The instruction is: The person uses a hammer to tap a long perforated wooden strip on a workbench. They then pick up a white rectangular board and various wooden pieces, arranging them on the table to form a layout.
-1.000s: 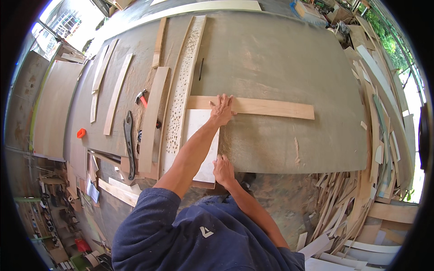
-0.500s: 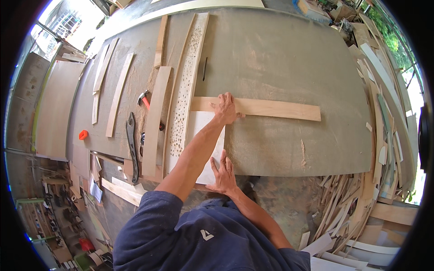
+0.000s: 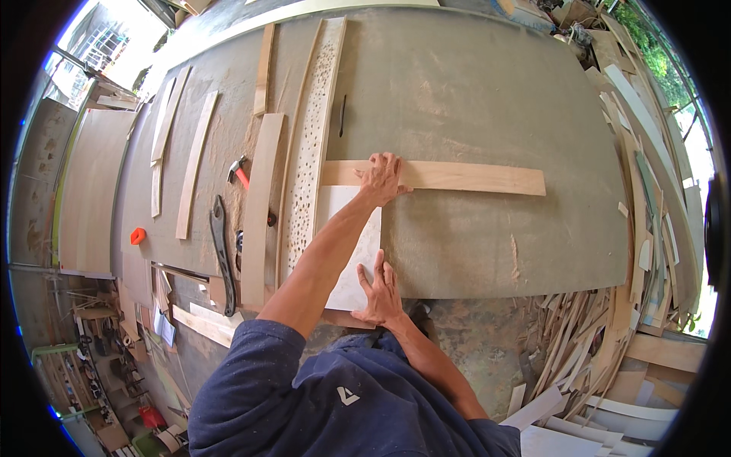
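A pale wooden strip lies crosswise on the large worktable, its left end beside a long light board speckled with dark spots. My left hand grips this strip near its left end, fingertips over the far edge and thumb at the near edge. Below the strip lies a white panel, partly hidden under my left forearm. My right hand rests at the panel's near right corner, its fingers stretched out and thumb apart.
Left of the speckled board lie a wide plank, a red-handled hammer, a dark saw-like tool, a small orange object and several thin strips. Wood offcuts pile up beyond the table's right side.
The wooden strip has turned slightly, its right end swinging a little away from me. Both hands keep nearly the same places. The whole view has shifted slightly.
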Motion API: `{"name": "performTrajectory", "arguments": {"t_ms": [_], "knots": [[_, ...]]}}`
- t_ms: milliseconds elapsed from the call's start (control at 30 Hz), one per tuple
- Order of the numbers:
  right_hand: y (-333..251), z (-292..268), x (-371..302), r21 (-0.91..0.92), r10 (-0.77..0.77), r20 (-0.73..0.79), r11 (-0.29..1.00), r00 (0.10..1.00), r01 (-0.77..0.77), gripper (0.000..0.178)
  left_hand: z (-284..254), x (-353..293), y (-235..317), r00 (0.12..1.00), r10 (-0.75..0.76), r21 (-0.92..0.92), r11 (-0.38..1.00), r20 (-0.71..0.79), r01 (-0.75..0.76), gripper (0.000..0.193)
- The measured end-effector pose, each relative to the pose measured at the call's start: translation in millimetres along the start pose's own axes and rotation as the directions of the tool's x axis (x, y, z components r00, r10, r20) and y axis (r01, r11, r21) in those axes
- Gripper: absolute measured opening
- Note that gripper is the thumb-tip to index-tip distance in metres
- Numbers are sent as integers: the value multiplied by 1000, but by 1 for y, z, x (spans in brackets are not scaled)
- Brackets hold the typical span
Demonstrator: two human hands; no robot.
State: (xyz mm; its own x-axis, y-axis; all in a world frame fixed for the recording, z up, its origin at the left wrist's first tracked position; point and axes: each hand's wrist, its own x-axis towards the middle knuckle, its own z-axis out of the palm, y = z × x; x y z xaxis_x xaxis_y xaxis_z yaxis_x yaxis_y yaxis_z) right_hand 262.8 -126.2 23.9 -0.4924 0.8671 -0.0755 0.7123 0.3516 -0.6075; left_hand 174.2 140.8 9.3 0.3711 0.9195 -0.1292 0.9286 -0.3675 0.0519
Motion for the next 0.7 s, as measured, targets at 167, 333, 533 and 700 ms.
{"name": "performTrajectory", "arguments": {"t_ms": [167, 333, 533, 700], "knots": [[1, -4, 10, -14, 4, -11, 1000, 1000, -4, 115, 1, 11, -1, 1000, -26, 41, 999, 9, 26, 90], [0, -16, 16, -19, 37, 45, 999, 998, -36, 117, -11, 11, 7, 997, -72, 11, 997, 33, 72, 95], [1, -17, 25, -7, 51, 50, 999, 997, -50, 117, -19, 24, 7, 986, -136, -37, 989, 93, 140, 102], [4, -22, 35, 0, 69, 46, 998, 997, -70, 116, -13, 38, 3, 991, -111, -64, 991, 70, 115, 101]]}}
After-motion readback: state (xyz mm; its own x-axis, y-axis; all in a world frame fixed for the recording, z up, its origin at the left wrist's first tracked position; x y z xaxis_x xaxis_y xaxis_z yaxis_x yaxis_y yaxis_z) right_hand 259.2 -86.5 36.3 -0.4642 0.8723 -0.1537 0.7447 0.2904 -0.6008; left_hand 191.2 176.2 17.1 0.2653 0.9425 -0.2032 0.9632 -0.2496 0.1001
